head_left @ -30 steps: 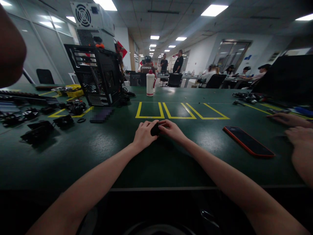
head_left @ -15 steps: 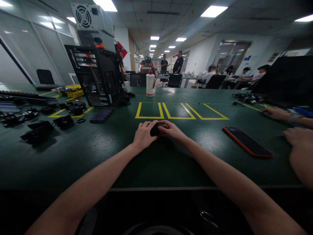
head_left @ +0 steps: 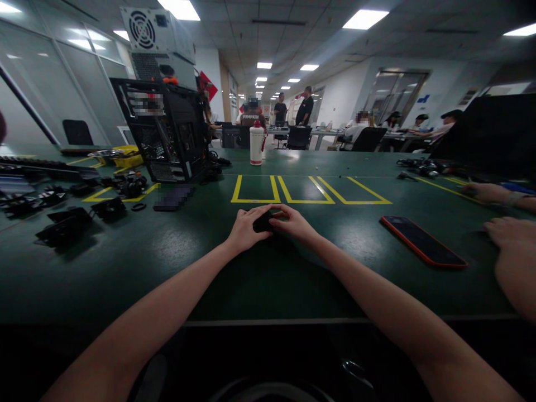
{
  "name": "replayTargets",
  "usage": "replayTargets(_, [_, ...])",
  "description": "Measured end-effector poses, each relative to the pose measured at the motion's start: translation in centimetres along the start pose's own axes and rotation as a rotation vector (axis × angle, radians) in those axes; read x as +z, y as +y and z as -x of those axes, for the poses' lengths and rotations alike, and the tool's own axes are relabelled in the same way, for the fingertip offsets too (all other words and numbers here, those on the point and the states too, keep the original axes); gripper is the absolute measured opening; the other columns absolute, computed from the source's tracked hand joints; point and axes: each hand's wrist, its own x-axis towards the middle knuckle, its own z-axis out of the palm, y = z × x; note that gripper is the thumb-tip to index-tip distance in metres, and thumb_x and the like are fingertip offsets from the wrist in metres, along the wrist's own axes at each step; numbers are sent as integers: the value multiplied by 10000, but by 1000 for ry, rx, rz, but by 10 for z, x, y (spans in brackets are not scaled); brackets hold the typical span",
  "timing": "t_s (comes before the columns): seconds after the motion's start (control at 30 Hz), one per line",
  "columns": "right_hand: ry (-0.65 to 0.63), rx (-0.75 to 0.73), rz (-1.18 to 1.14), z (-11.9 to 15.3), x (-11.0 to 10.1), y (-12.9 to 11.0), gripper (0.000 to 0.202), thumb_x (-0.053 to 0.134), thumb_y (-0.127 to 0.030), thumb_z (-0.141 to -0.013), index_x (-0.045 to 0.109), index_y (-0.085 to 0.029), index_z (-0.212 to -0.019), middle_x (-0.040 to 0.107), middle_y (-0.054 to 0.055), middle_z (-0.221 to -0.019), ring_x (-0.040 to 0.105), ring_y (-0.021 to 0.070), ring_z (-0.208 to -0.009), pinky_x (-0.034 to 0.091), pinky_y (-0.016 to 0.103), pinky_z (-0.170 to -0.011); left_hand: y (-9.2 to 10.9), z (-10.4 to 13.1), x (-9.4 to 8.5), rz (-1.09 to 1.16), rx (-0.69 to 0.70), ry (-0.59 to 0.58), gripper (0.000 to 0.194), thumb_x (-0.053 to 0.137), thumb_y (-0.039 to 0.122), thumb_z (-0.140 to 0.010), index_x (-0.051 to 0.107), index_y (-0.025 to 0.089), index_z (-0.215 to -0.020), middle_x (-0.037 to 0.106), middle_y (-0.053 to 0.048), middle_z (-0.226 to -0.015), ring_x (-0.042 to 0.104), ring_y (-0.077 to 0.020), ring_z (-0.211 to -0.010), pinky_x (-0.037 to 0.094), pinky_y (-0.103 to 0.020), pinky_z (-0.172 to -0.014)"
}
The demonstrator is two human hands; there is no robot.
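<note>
A small black object (head_left: pixel 262 221), too dark to name, sits between my two hands just above the green table (head_left: pixel 268 279). My left hand (head_left: pixel 244 230) curls around it from the left, thumb below and fingers over the top. From the other side, my right hand (head_left: pixel 294 223) pinches at it with bent fingers and thumb. Most of the object is hidden by my fingers. Just beyond my hands, yellow tape outlines (head_left: pixel 255 201) mark the tabletop.
An open computer case (head_left: pixel 167 131) with a power supply (head_left: pixel 159 33) on top stands at the left. Black parts (head_left: pixel 69 226) lie near it. A white cup (head_left: pixel 257 146) stands behind the tape. An orange-edged phone (head_left: pixel 422 241) and another person's hands (head_left: pixel 508 234) are at the right.
My hands stay together around the black object; my left fingers have straightened slightly and the object has tilted a little. At the right, the other person's far hand has moved slightly to the right.
</note>
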Motion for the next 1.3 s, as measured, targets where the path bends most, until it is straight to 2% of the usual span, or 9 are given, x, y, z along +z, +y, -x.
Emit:
replayTargets(0.27, [53, 24, 109, -7, 4, 14, 230, 510, -316, -796, 513, -199, -995, 616, -1, -718, 586, 96, -555, 508, 247, -556, 4, 0, 2, -72, -19, 24, 650, 688, 236, -657, 400, 253, -1240, 501, -14, -1257, 503, -213, -1014, 352, -327, -813])
replayTargets(0.4, [42, 2, 112, -4, 2, 10, 239, 531, -323, -781, 544, -160, -955, 638, 48, -820, 620, 139, -709, 525, 296, -653, 3, 0, 3, -86, -13, 35, 631, 676, 252, -666, 403, 252, -1235, 526, -5, -1227, 513, -200, -963, 347, -314, -803])
replayTargets(0.53, [-12, -51, 156, 0, -4, 2, 307, 648, -202, -679, 575, -134, -970, 610, 87, -1027, 587, 173, -910, 487, 331, -810, 3, 0, 3, -97, -16, 26, 628, 654, 258, -684, 383, 253, -1250, 515, -7, -1239, 510, -202, -976, 344, -315, -803])
replayTargets(0.6, [-8, -10, 132, 0, -4, -2, 314, 639, -172, -684, 568, -136, -988, 618, 80, -985, 600, 155, -839, 501, 322, -772, 4, 0, 3, -104, -28, 17, 627, 644, 251, -689, 377, 257, -1256, 508, -9, -1246, 508, -206, -982, 344, -316, -800])
replayTargets(0.73, [1, 119, 28, -1, 0, -4, 248, 545, -227, -776, 525, -170, -1017, 610, 21, -752, 570, 87, -563, 504, 245, -571, 5, 0, 3, -111, -28, 11, 620, 642, 238, -686, 386, 255, -1250, 500, -12, -1254, 503, -213, -996, 342, -318, -796])
replayTargets(0.83, [21, 81, 27, -2, 4, -1, 209, 524, -248, -786, 513, -187, -985, 588, -4, -712, 552, 75, -537, 486, 217, -539, 6, 0, 3, -111, -29, 13, 623, 647, 244, -684, 385, 259, -1249, 504, -14, -1247, 505, -211, -995, 341, -318, -793])
replayTargets(1.07, [81, -92, 198, -1, 3, 4, 256, 537, -306, -764, 500, -208, -997, 579, 15, -862, 598, 124, -700, 515, 295, -641, 6, 0, 2, -118, -24, 3, 620, 640, 252, -692, 377, 257, -1254, 497, -25, -1256, 504, -215, -1008, 337, -320, -791])
replayTargets(1.2, [-9, -171, 248, 3, -4, -3, 368, 650, -183, -655, 515, -170, -998, 575, 63, -1006, 548, 190, -985, 494, 331, -767, 5, 0, 4, -122, -31, 12, 621, 635, 261, -695, 370, 259, -1257, 506, -17, -1245, 504, -209, -995, 345, -314, -781])
replayTargets(1.3, [-16, -140, 213, 4, -6, -6, 341, 646, -132, -643, 536, -155, -965, 576, 72, -1023, 544, 196, -995, 499, 343, -769, 5, 1, 4, -130, -29, 14, 628, 640, 256, -690, 370, 254, -1257, 509, -19, -1242, 502, -206, -993, 344, -316, -791])
